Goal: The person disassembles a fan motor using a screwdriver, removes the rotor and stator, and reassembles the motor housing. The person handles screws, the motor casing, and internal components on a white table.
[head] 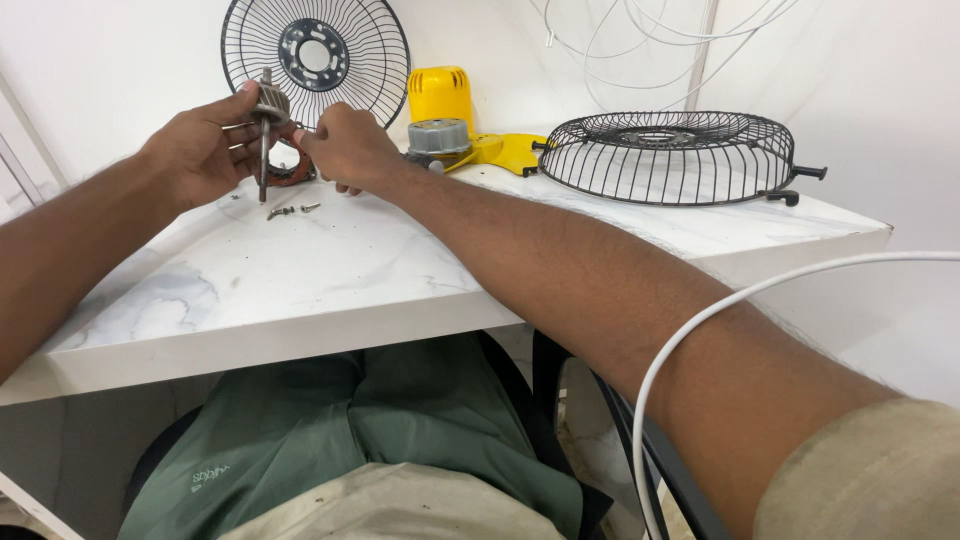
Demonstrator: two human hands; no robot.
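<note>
My left hand (pixel 200 150) holds a fan motor rotor (pixel 268 105) upright by its thin steel shaft, above the white marble table (pixel 330 270). My right hand (pixel 350 148) reaches in from the right, its fingertips pinched at the rotor's side, touching it. Behind and below both hands lies a coppery wound stator (pixel 290 175), partly hidden. Two small screws (pixel 290 210) lie loose on the table just in front of the hands.
A round black wire fan guard (pixel 316 55) leans against the wall. A yellow motor housing (pixel 440 95) with a grey cap (pixel 438 137) sits beside it. The second black guard (pixel 668 155) lies dome-up at right. A white cable (pixel 700 320) crosses my right forearm.
</note>
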